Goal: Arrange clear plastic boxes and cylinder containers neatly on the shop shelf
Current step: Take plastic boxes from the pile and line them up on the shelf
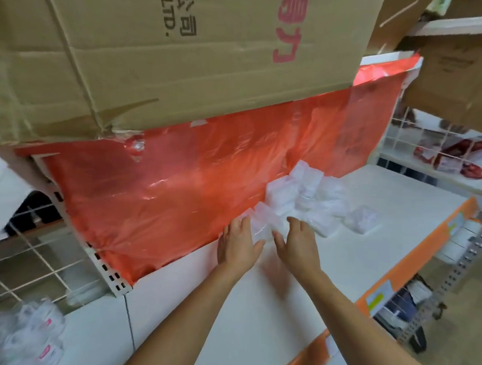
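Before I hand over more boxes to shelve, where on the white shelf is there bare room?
Bare: the white shelf board between the right hand and the orange front edge strip, and nearer the camera. Crowded: the pile of clear plastic boxes against the red plastic sheet, by the left hand.

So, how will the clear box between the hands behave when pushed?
The clear box looks thin and see-through, so it is probably light. On the smooth white shelf it should slide easily. Its flat sides suggest it will not roll.
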